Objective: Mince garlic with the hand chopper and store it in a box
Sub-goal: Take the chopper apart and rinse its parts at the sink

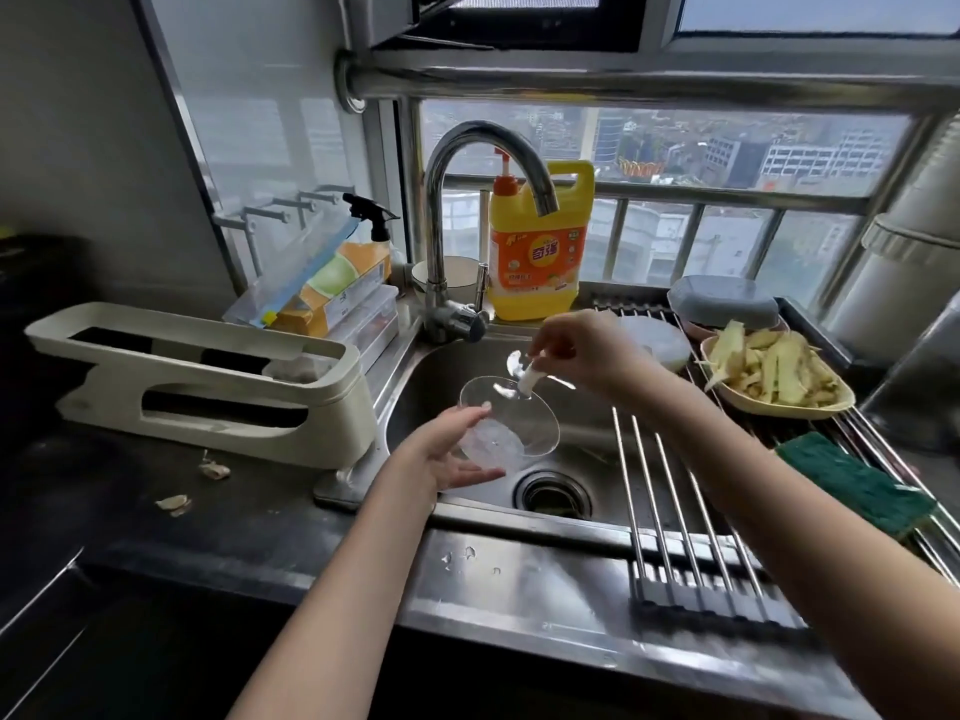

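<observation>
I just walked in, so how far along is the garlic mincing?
Done, apparently: garlic skins lie on the counter. In hand: left hand holds the clear chopper bowl over the sink; right hand pinches its blade piece. Left: no minced garlic or storage box is identifiable.

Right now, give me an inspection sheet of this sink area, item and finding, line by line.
Surface: dark countertop with two garlic skin scraps; steel sink, tap not running.
Job's things: clear chopper bowl held over the sink; white blade piece above its rim.
Clutter: yellow detergent bottle, green scouring pad, dish of vegetable peelings on the roll-up rack, beige knife holder.
Grippers: left hand cradles the bowl; right hand pinches the blade piece.
Cables: nothing seen.
Surroundings: window with railing, city buildings outside.
</observation>
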Available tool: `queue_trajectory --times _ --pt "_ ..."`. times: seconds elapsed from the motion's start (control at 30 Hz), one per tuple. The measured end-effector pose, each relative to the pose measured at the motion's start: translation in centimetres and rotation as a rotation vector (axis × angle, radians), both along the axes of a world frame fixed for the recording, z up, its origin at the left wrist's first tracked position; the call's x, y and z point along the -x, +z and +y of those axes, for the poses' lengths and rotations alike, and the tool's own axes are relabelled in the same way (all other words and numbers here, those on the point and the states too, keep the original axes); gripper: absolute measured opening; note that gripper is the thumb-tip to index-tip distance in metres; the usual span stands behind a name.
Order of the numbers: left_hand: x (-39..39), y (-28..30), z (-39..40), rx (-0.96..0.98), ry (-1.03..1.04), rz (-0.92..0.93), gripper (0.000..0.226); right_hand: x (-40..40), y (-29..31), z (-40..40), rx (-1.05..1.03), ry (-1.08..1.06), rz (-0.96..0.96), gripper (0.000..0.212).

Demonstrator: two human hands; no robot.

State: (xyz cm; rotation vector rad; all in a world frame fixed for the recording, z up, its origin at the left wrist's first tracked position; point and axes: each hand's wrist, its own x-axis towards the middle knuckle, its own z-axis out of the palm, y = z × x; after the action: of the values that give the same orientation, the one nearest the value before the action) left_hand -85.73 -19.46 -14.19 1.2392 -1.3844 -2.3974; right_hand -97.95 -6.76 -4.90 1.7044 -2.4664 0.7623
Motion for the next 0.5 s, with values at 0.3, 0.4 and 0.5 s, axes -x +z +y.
queue_trajectory --times 0.3,0.4,0.5 --pt "-0.6 0.2 0.0 -0.048 0.037 0.144 0.052 -1.2 -3.7 -3.1 -0.143 0.092 0.056 0.017" --pt "-0.5 0.1 0.0 -0.013 0.036 0.140 0.053 -1.2 -4.2 -3.1 -0.154 0.098 0.037 0.018" --pt "-0.5 -0.1 0.2 0.038 0.011 0.129 0.052 -1.0 -4.7 -3.2 -0.175 0.085 0.024 0.015"
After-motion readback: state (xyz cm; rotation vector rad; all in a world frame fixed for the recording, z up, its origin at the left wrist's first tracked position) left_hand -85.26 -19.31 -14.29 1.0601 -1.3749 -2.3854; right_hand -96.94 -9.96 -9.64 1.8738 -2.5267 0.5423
